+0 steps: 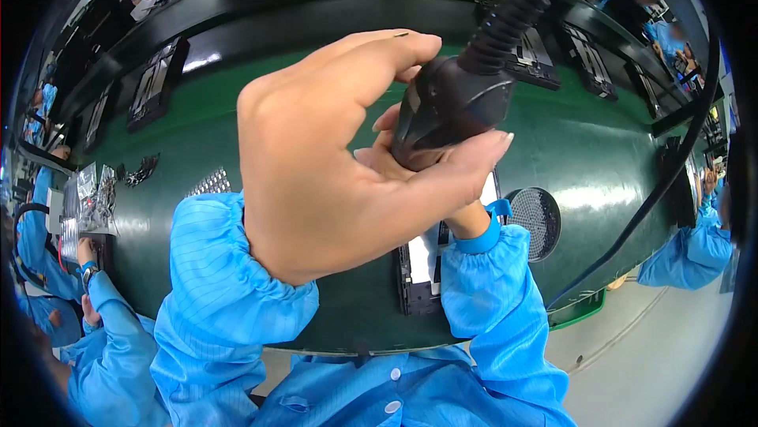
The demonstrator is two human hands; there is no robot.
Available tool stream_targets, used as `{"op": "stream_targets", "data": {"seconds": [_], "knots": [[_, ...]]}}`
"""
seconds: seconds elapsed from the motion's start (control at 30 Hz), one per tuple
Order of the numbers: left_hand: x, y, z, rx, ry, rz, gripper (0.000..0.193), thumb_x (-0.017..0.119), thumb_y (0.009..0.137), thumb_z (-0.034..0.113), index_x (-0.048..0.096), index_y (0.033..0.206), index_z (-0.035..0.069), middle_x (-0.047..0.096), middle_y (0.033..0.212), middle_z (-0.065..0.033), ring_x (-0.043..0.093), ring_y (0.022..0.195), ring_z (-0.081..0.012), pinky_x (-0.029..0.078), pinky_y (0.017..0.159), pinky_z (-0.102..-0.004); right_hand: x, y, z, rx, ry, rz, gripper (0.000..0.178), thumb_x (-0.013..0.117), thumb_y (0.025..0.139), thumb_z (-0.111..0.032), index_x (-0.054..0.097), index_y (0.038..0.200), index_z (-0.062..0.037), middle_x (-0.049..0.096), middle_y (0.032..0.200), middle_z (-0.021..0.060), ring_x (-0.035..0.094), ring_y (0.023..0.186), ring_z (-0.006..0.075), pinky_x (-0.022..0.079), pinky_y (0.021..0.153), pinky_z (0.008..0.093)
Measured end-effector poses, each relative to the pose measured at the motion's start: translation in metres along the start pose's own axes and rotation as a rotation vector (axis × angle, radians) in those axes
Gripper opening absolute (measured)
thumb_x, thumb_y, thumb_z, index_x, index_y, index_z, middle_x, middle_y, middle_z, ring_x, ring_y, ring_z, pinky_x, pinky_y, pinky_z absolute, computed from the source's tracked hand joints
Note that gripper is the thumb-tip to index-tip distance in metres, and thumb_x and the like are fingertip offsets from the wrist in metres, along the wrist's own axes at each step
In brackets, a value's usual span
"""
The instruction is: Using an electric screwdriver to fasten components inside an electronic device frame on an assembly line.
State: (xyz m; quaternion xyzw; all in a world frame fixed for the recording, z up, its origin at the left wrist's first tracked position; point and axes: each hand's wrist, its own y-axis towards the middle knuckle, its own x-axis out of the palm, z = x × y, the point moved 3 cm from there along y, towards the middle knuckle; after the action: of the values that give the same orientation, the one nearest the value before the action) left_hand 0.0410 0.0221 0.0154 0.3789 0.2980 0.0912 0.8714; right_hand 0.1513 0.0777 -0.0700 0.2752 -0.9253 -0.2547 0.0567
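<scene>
Over a long green table (pixel 237 135) on an assembly line, the left hand (pixel 332 166) curls its fingers (pixel 466 162) around a glossy black corded power tool (pixel 454 103), long axis running toward one o'clock, nose pointing down; the right hand's grip is hidden.

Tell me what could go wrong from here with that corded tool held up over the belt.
1. The left hand fills the middle of the view, hiding most of the black frame below, so aiming the black power tool could be off.
2. Its cable loops down over the green belt near the round mesh dish and might snag or sweep it.
3. The right hand sits largely hidden under the tool, so its grip cannot be judged.
</scene>
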Motion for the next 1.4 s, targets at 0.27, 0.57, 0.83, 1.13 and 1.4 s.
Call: {"op": "stream_targets", "data": {"seconds": [0.27,0.57,0.83,1.13,1.4], "knots": [[0.01,0.001,0.01,-0.087,-0.086,-0.007,0.042,0.076,0.067,0.01,0.062,0.103,-0.006,0.067,0.088,-0.0112,0.065,0.081,-0.0158,0.051,0.077,-0.0288,-0.006,-0.007,-0.004,0.062,0.02,0.033,0.023,0.079,0.064,-0.006,0.06,0.076,0.0,0.062,0.067,0.004,0.056,0.06,0.0082,0.047,0.054,0.0253],[0.017,0.006,0.027,-0.115,-0.015,-0.062,0.04,0.076,0.066,0.01,0.063,0.102,-0.005,0.067,0.089,-0.0114,0.065,0.084,-0.0165,0.051,0.078,-0.0294,-0.015,-0.012,-0.001,-0.134,0.007,0.008,0.016,0.078,0.063,-0.007,0.063,0.065,-0.0017,0.063,0.063,0.0047,0.06,0.058,0.0118,0.047,0.055,0.0261],[0.029,-0.009,0.007,-0.125,0.004,-0.095,0.043,0.077,0.066,0.009,0.062,0.104,-0.005,0.067,0.092,-0.0115,0.064,0.087,-0.0174,0.051,0.081,-0.03,-0.018,-0.014,0.002,-0.097,-0.082,-0.016,0.016,0.077,0.062,-0.009,0.067,0.071,-0.0008,0.067,0.068,0.0072,0.065,0.062,0.0177,0.05,0.058,0.0292],[0.036,-0.019,-0.002,-0.091,0.024,-0.098,0.044,0.077,0.066,0.01,0.062,0.105,-0.005,0.067,0.093,-0.0117,0.064,0.088,-0.018,0.05,0.082,-0.0304,-0.018,-0.021,0.014,-0.112,-0.057,-0.024,0.017,0.076,0.063,-0.01,0.067,0.074,-0.0006,0.067,0.071,0.0082,0.065,0.065,0.0196,0.051,0.062,0.0299],[0.034,-0.019,-0.011,-0.051,0.031,-0.091,0.044,0.077,0.066,0.01,0.062,0.106,-0.005,0.067,0.094,-0.012,0.064,0.09,-0.0186,0.05,0.084,-0.0308,-0.017,-0.016,0.016,-0.131,-0.05,-0.033,0.017,0.075,0.064,-0.01,0.067,0.076,-0.0005,0.067,0.073,0.009,0.066,0.067,0.0214,0.051,0.065,0.0305]]}}
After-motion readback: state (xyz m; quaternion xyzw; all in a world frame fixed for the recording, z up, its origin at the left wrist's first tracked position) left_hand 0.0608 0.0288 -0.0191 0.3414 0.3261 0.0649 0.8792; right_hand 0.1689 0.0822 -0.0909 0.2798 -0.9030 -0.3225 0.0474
